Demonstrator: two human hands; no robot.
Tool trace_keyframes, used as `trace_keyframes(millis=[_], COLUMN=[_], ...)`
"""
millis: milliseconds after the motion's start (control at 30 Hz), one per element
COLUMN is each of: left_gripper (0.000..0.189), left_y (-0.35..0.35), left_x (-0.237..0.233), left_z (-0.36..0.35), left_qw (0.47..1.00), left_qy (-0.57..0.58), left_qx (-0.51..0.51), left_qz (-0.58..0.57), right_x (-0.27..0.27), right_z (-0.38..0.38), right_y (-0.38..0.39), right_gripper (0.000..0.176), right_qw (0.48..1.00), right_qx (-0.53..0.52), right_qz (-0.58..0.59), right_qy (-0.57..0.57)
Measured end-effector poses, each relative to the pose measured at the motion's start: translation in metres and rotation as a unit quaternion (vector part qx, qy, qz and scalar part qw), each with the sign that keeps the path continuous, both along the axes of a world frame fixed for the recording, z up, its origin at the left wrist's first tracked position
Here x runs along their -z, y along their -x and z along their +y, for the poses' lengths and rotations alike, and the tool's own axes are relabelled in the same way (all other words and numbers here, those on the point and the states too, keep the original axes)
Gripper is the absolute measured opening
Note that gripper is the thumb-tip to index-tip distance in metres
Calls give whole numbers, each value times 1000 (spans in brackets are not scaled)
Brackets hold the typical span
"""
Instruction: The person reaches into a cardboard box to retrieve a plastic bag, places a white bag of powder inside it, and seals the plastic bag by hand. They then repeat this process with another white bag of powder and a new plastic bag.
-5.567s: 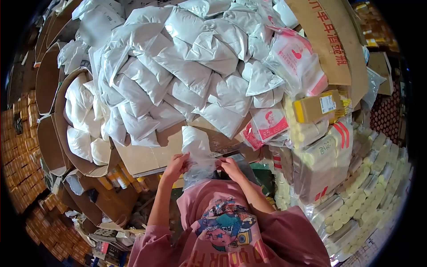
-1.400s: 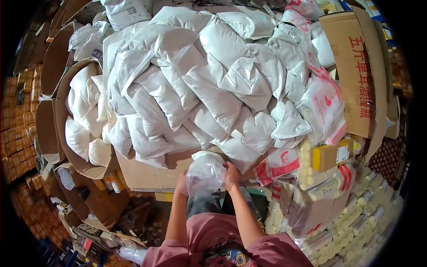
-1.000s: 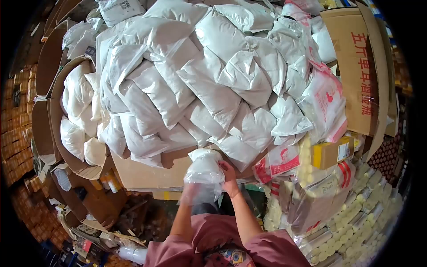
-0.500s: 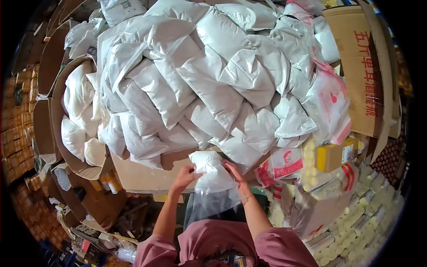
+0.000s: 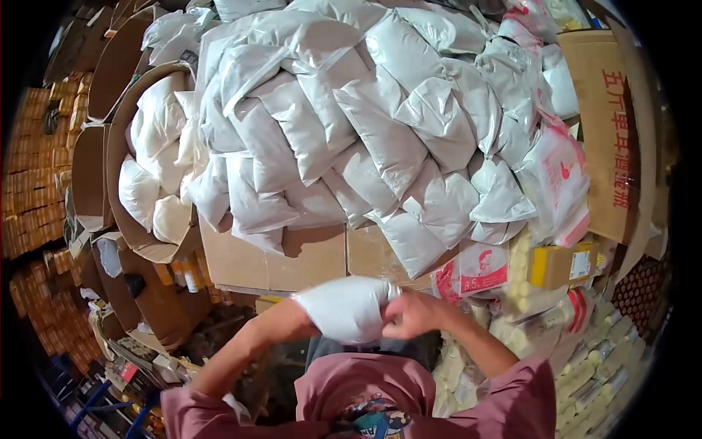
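Observation:
A white-filled plastic bag [image 5: 349, 309] is held in front of my body, lying across between both hands and bulging in the middle. My left hand [image 5: 294, 319] supports it at the left end, with its fingers hidden behind and beneath the bag. At the other end my right hand [image 5: 415, 314] is closed, with curled fingers pinching the gathered plastic. Just beyond my hands rises a large pile of similar white bags [image 5: 380, 139], lying on flat cardboard [image 5: 307, 262].
On the left, an open cardboard box [image 5: 115, 172] contains more white bags. A tall carton with red lettering [image 5: 603, 139] stands at the right, near a yellow-and-brown box [image 5: 561, 265] and a pink printed plastic pack [image 5: 482, 268]. Pale cylindrical rolls [image 5: 592, 373] are stacked at lower right.
The bag has turned from upright, its loose clear end hanging down, to lying sideways. My left hand has gone beneath it and my right hand has closed on its end. The view has shifted slightly.

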State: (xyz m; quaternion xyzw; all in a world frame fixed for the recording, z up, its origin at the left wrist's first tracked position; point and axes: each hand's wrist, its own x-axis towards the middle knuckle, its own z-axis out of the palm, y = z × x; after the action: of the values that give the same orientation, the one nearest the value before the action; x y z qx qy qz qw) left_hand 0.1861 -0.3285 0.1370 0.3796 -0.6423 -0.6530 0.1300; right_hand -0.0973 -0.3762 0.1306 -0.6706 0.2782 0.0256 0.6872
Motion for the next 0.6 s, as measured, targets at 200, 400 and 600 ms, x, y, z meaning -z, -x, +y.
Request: trace_keyframes(millis=[200, 400, 600], left_gripper=[42, 54, 32], left_y=[-20, -31, -25], left_x=[-72, -145, -117], left_z=[10, 31, 23], left_qw=[904, 870, 835], left_qy=[329, 459, 499], left_qx=[176, 67, 174], left_qz=[-207, -170, -151], right_x=[-65, -162, -110], right_z=[-9, -2, -9], right_y=[16, 23, 36], right_gripper=[22, 24, 20], right_qw=[920, 870, 806], right_qx=[-190, -151, -213], right_qz=[-36, -157, -136], right_qy=[341, 443, 536])
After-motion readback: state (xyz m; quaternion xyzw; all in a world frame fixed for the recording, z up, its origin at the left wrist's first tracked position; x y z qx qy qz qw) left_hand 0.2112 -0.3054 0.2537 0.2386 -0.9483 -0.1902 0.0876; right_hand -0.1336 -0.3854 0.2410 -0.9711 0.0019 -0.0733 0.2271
